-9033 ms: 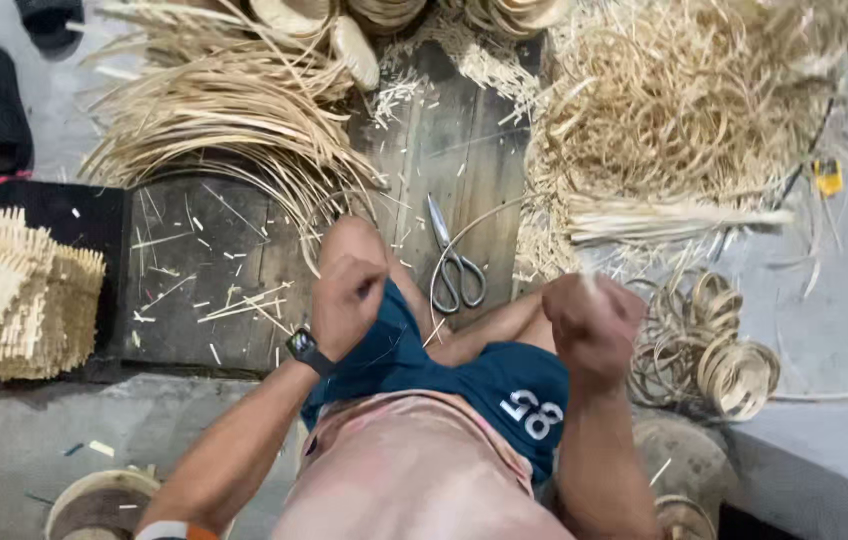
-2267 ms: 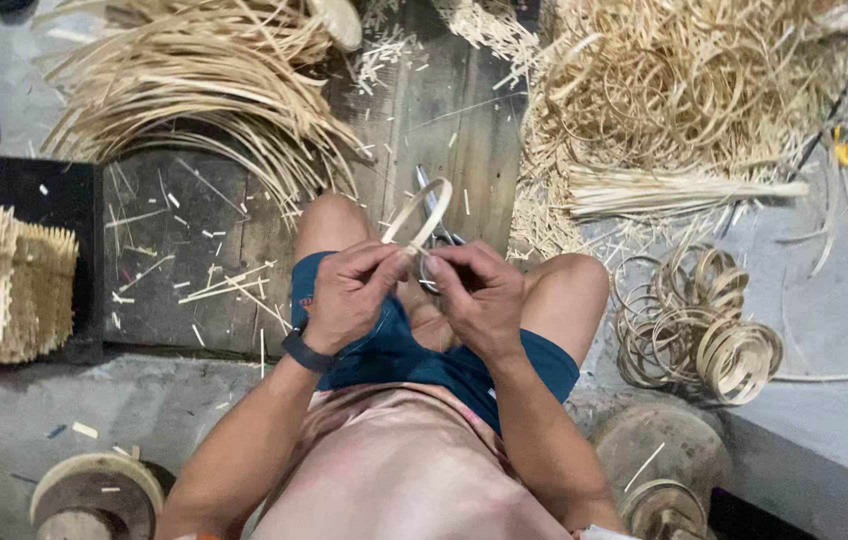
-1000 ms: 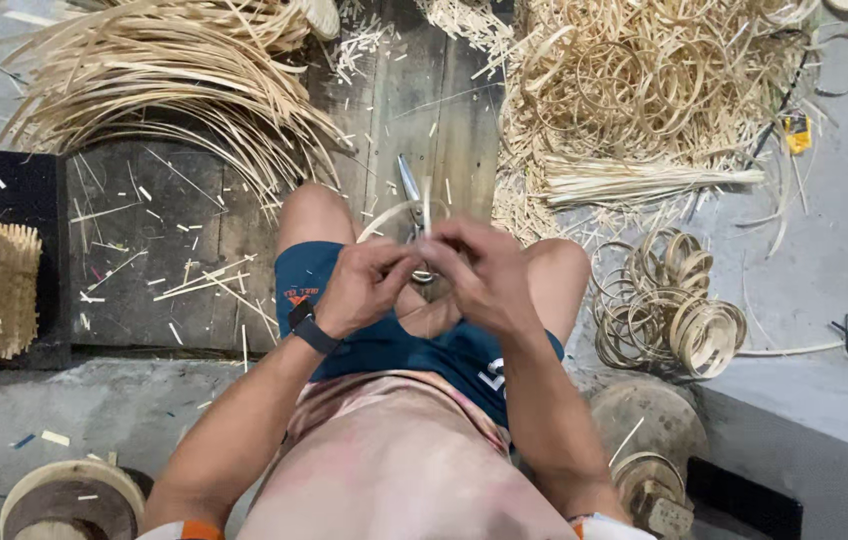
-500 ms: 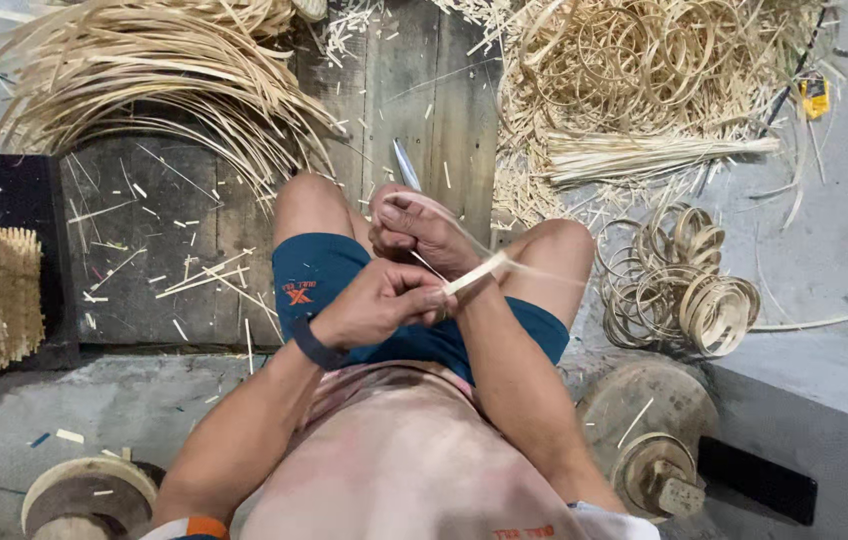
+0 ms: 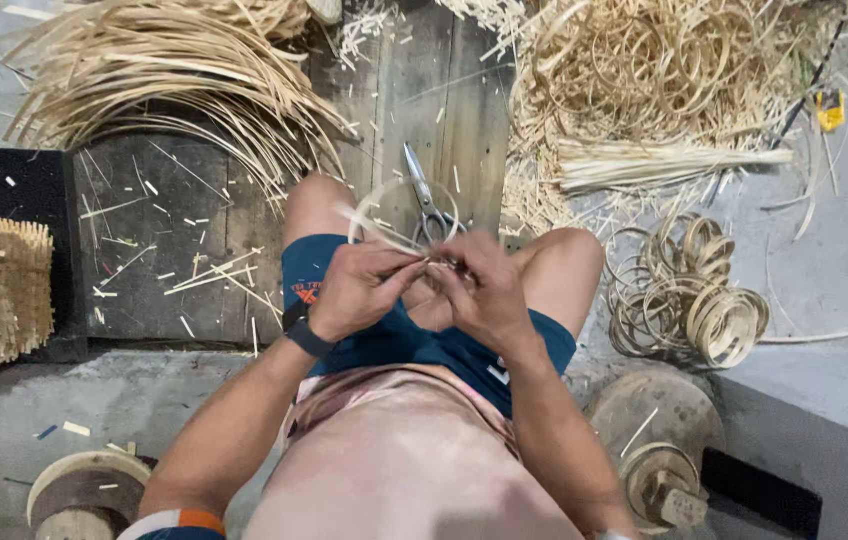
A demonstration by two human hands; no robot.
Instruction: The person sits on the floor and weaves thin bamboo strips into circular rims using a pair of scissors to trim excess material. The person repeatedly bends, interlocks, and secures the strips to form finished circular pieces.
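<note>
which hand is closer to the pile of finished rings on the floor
Right. The right hand works at the lap, on the side toward the pile of rings. The left hand sits beyond it, farther away.

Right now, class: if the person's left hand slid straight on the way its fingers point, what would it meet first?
The left hand points toward the right hand, close across the thin pale cane strip bent into a hoop. It would likely meet those fingers first, though depth is unclear.
</note>
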